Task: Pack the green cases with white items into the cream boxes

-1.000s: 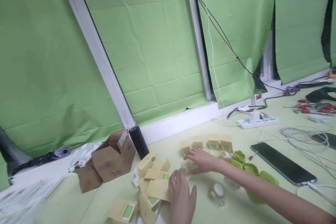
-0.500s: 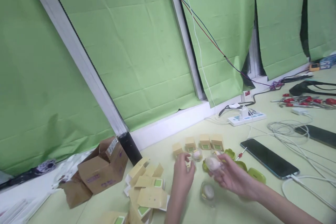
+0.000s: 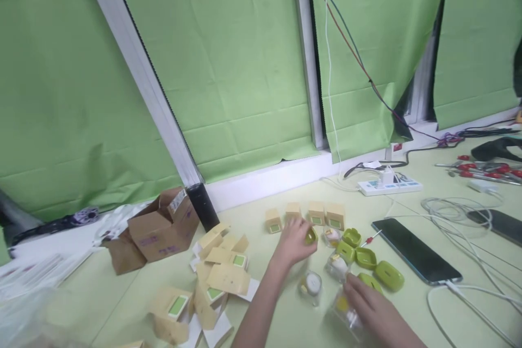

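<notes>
The left hand (image 3: 296,240) pinches a small green lid (image 3: 311,236) near the row of little boxes (image 3: 325,213); the right hand (image 3: 369,309) wraps a clear jar (image 3: 346,310) low on the table (image 3: 408,304). Both look light, the jar hard, smooth and likely slippery, best gripped around its sides. Green paper (image 3: 228,65) covers the wall behind.

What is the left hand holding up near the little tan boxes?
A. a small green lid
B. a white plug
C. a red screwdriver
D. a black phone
A: the left hand pinches a small green lid in its fingertips, just in front of the row of little tan boxes; the phone lies untouched on the table.
</notes>
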`<state>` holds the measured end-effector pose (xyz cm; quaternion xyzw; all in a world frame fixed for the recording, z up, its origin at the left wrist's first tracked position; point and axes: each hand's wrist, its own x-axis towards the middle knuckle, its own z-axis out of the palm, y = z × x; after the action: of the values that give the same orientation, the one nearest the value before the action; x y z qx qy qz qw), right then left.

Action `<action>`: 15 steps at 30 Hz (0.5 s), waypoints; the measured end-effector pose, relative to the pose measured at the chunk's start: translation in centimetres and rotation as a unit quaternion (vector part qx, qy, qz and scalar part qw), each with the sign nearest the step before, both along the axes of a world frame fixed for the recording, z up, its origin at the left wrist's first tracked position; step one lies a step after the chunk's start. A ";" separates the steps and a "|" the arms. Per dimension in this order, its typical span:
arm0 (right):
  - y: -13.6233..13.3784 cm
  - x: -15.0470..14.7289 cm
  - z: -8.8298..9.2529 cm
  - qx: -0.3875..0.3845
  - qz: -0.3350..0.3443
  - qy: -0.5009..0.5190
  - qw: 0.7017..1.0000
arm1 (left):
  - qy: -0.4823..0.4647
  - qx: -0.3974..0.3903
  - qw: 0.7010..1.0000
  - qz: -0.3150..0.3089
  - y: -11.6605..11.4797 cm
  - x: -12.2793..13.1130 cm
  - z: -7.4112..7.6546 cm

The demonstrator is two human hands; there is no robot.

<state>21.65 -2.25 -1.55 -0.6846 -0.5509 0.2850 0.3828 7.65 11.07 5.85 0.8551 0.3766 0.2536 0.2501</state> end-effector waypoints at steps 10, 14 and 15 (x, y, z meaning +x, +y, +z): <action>0.1 -1.3 -0.6 0.118 0.141 -0.294 0.938 | -0.456 -0.240 0.831 0.208 -9.4 -7.3 -1.6; -0.6 -1.2 0.2 0.098 0.144 -0.171 0.970 | -0.527 -0.277 0.766 0.245 -10.2 -8.1 -3.3; -0.7 -1.1 0.4 0.071 0.144 -0.085 0.983 | -0.546 -0.294 0.746 0.243 -10.2 -8.3 -3.6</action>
<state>20.52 -2.93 -1.18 -0.5914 -0.6930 0.2378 0.3369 -0.67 0.87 2.23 0.3339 0.4270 0.6061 0.5821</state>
